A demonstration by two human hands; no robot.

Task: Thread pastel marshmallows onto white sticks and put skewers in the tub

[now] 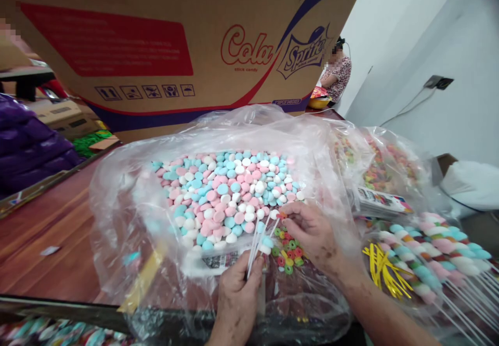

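Note:
My left hand (238, 294) is closed round a small bundle of thin white sticks (257, 242), one with a blue sweet near its top. My right hand (312, 234) pinches a small ring sweet (281, 215) at the tips of the sticks. Both hands work inside an open clear plastic bag (128, 216) filled with pink, blue and white marshmallow sweets (228, 195). A little heap of coloured ring sweets (288, 252) lies just below my right hand.
A large cardboard box (156, 44) printed "Cola Sprite" stands behind the bag. Finished candy skewers (432, 255) and yellow twist ties (384, 270) lie at the right. Another bag of ring sweets (378, 164) sits behind them. A seated person (337, 73) is far back. Purple bags (27, 143) lie left.

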